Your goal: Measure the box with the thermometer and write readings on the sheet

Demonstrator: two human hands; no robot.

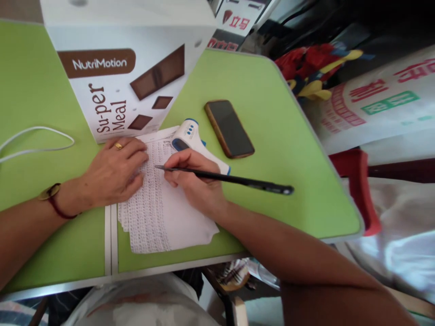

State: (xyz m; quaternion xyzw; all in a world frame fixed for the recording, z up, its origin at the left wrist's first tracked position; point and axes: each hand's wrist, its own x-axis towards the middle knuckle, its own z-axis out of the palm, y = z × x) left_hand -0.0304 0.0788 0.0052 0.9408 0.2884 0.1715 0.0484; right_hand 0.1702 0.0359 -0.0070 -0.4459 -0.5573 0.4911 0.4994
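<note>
Several sheets of paper (185, 222) lie in a stack on the green table, the top one partly covered in lines of handwriting. My right hand (199, 181) pinches a long black pen (238, 179), its tip just over or on the written part; I cannot tell if it touches. My left hand (117, 170) rests flat on the left side of the sheets, fingers loosely bent and apart, holding nothing. A white and blue infrared thermometer (193, 140) lies at the top of the paper, partly behind my right hand.
A tall NutriMotion box (112, 99) stands just beyond the papers. A phone (229, 129) in a brown case lies to the right. At the left is a white cable (37, 129). The green table (288, 149) has a metal edge; a red plastic piece (356, 190) sits past it.
</note>
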